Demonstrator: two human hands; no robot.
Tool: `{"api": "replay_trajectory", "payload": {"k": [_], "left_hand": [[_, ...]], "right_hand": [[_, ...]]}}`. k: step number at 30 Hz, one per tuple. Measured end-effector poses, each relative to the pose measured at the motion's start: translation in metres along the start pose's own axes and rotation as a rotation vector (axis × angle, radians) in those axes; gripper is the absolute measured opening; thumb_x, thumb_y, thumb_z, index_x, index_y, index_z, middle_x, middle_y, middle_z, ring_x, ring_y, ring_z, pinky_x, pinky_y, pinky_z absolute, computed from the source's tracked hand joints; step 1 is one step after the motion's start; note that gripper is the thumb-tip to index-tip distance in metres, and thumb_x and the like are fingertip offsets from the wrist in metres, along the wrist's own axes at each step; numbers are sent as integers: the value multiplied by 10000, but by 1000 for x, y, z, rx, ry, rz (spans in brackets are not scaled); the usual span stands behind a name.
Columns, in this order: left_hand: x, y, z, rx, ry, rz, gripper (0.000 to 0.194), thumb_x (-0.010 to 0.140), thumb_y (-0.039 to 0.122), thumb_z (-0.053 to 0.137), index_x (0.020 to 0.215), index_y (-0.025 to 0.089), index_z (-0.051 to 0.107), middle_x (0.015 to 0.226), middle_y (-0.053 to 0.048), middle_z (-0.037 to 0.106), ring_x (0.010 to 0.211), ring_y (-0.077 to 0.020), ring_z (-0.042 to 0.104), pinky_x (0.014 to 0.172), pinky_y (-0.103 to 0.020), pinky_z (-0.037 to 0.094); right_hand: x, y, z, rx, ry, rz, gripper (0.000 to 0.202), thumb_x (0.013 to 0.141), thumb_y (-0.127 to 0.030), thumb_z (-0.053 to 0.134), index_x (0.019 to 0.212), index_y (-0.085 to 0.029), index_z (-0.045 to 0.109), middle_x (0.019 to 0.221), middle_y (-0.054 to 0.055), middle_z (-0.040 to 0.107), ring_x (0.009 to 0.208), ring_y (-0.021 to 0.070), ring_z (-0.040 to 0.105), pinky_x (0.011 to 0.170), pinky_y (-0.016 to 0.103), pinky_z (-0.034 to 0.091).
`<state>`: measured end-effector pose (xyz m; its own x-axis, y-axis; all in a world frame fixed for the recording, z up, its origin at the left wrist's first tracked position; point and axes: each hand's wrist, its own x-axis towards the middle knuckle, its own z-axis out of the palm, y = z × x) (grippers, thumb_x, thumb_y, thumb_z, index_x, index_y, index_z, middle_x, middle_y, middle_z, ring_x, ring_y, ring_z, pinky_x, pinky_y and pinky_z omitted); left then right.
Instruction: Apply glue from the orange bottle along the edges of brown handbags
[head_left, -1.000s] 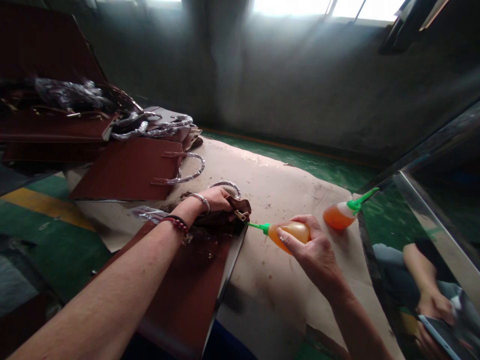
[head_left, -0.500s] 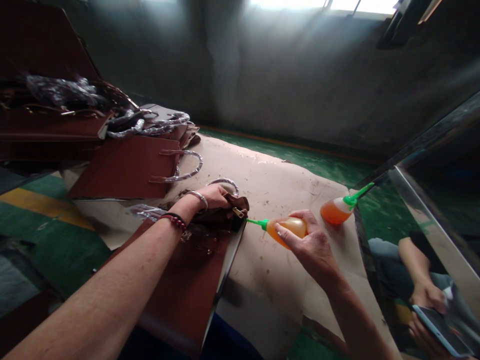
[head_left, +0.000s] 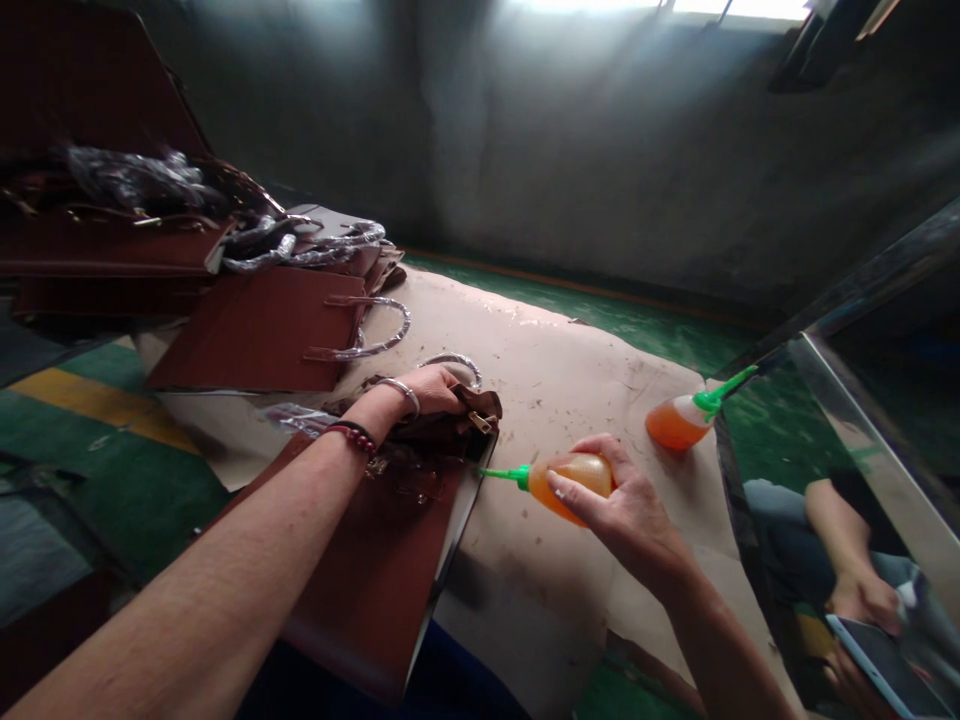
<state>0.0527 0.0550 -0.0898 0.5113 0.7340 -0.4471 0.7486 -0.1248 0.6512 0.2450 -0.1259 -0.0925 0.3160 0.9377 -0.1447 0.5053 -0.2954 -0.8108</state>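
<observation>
A brown leather handbag (head_left: 375, 560) lies flat in front of me on a paper-covered table (head_left: 555, 360). My left hand (head_left: 431, 390) presses down on and grips the bag's top flap, close to its metal clasp (head_left: 480, 422). My right hand (head_left: 622, 500) squeezes an orange glue bottle (head_left: 574, 472) with a green nozzle (head_left: 501, 474). The nozzle tip points at the bag's right edge, just below the clasp. I wear a silver bangle and a red bead bracelet on the left wrist.
A second orange glue bottle (head_left: 686, 418) stands at the table's right edge. More brown handbags (head_left: 262, 330) with plastic-wrapped handles are stacked at the back left. Another person (head_left: 847, 580) sits low on the right with a phone. The floor (head_left: 112, 470) is green.
The glue bottle's nozzle has slid down along the bag's edge, away from the clasp. My left hand has stayed on the flap.
</observation>
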Motion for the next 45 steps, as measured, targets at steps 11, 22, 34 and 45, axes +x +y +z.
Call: {"api": "replay_trajectory", "payload": {"k": [11,22,34,45], "left_hand": [[7,-7,2,13,-1,25,83,622,173,605,602,146,681,554,0,606,512,-119,497,481,-216,358],[4,-3,0,10,12,31,65,615,136,624,597,147,685,523,24,587,520,-109,491,495,-196,370],[2,-3,2,27,26,21,66,640,160,633,605,160,690,545,30,601,514,-99,501,468,-181,355],[-6,6,-3,70,47,39,74,637,145,648,570,156,677,528,35,568,519,-101,481,500,-198,355]], "right_hand": [[-8,0,2,-4,-93,-20,361,719,-518,619,932,-243,524,821,27,609,730,221,607,615,331,496],[-13,-1,4,-44,-73,-42,355,725,-519,605,938,-248,523,822,17,615,708,205,615,610,311,485],[-26,-4,6,23,-164,12,348,711,-470,608,964,-249,517,787,-11,605,677,180,602,570,276,450],[-32,0,8,87,-155,21,332,698,-447,624,949,-249,531,769,-21,619,654,173,611,545,259,449]]}}
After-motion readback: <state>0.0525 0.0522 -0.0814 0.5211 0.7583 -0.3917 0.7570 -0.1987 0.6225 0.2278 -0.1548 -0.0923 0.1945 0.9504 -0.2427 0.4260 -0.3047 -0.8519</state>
